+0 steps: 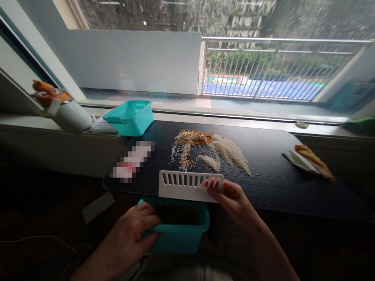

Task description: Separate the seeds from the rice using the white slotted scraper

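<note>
Panel (187, 190), white, rectangular, slotted along top

Rice (231, 154) and beans (202, 137) on the table (263, 152), back tub (143, 123) to their left, front tub (178, 239) before them.

Bright daylight enters through the window (187, 62); the lower corners seem lost in shadow.

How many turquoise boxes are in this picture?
2: the first box is at the far left corner of the table; the second box is at its near edge, held by the left hand.
</note>
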